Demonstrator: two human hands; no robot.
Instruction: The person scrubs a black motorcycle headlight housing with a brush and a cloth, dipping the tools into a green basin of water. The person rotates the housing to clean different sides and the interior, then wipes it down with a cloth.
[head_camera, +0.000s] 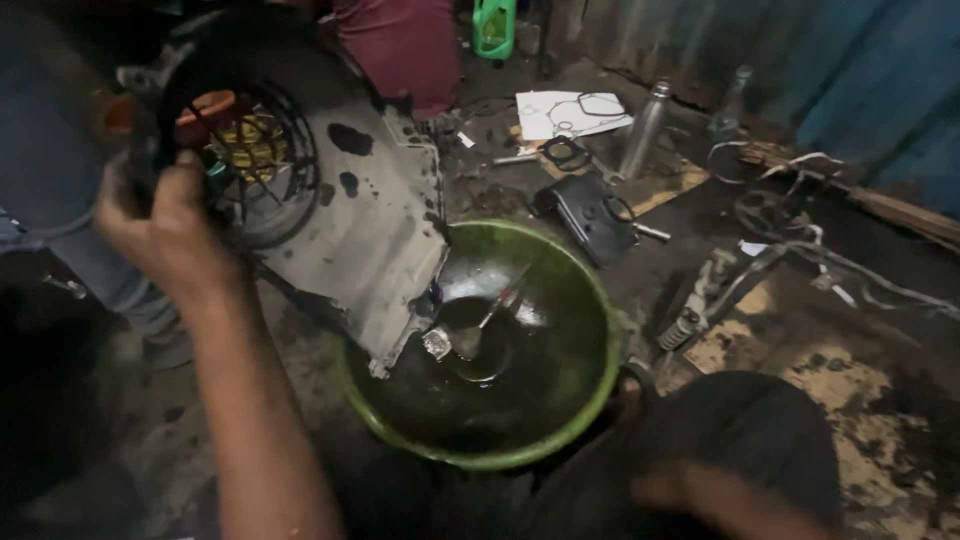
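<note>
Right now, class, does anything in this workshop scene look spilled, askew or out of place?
Yes. The left hand holds an oily metal engine cover tilted, its lower corner over the green basin, where dark liquid has pooled around a small metal part. Dark blotches stain the cover. Gaskets and tools lie scattered on the stained floor.

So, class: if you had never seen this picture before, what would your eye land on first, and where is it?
First, the green bowl at the centre, holding dark oily liquid. Next, the greasy metal engine cover tilted over the bowl's left rim, gripped at upper left by the left hand. Behind them, a steel bottle stands on the dirty floor.
</note>
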